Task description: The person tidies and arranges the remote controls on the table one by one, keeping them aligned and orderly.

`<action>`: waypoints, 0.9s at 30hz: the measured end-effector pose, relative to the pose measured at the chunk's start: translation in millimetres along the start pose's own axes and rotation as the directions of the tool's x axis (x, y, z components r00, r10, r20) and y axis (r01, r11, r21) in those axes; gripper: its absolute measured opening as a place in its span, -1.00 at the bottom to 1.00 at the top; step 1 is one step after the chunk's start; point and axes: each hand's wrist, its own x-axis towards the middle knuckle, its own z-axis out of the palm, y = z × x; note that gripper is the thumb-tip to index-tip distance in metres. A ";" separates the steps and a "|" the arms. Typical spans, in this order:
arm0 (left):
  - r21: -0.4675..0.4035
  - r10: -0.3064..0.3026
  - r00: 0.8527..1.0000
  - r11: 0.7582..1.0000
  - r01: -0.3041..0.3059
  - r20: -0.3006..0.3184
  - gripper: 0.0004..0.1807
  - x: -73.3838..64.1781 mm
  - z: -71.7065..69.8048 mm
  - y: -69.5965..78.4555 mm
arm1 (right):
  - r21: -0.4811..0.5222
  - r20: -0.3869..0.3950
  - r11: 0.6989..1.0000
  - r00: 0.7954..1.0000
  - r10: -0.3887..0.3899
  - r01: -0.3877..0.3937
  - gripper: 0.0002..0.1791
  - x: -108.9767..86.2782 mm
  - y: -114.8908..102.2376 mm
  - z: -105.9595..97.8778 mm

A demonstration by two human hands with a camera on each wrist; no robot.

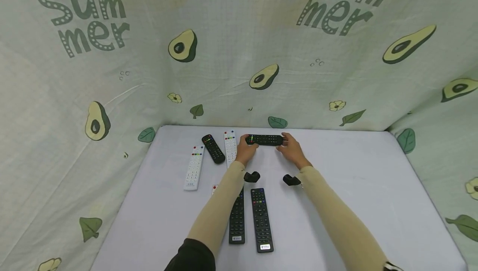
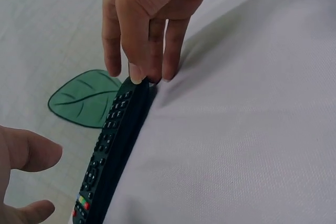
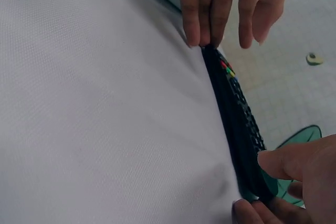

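Observation:
A black remote control (image 1: 265, 140) lies crosswise near the back edge of the table, its coloured buttons toward the left end. At that end is my left hand (image 1: 245, 150); in the right wrist view its fingertips (image 3: 212, 38) touch the remote's end while the thumb stands apart. My right hand (image 1: 293, 151) pinches the other end, the thumb (image 3: 273, 163) on the button side and the fingers beneath. A white remote (image 1: 230, 146) lies just left of my left hand, partly covered by it.
Farther left are a tilted black remote (image 1: 213, 149) and a white remote (image 1: 194, 168). Two long black remotes, one (image 1: 237, 221) partly under my left sleeve and another (image 1: 262, 221), lie nearer me. Another white remote's corner (image 1: 214, 188) peeks out by the sleeve. A printed cloth (image 1: 224, 96) hangs behind the table.

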 end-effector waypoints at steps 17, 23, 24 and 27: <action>-0.200 0.097 0.994 0.974 -0.103 -0.041 -0.38 -4.0 -0.8 -8.2 | 0.169 -0.086 0.983 0.992 0.088 -0.073 -0.50 -19.1 14.2 -6.2; -0.278 0.102 0.994 0.954 -0.110 -0.042 -0.44 -8.9 -3.4 -13.0 | 0.207 -0.099 0.975 0.990 0.100 -0.077 -0.54 -38.8 15.6 -13.1; -0.299 0.092 0.995 0.949 -0.098 -0.032 -0.44 -9.5 -3.4 -13.9 | 0.210 -0.098 0.975 0.990 0.100 -0.078 -0.54 -42.1 16.0 -13.9; -0.326 0.088 0.996 0.941 -0.091 -0.024 -0.48 -12.4 -3.7 -14.8 | 0.227 -0.093 0.971 0.991 0.095 -0.072 -0.54 -53.1 17.6 -15.4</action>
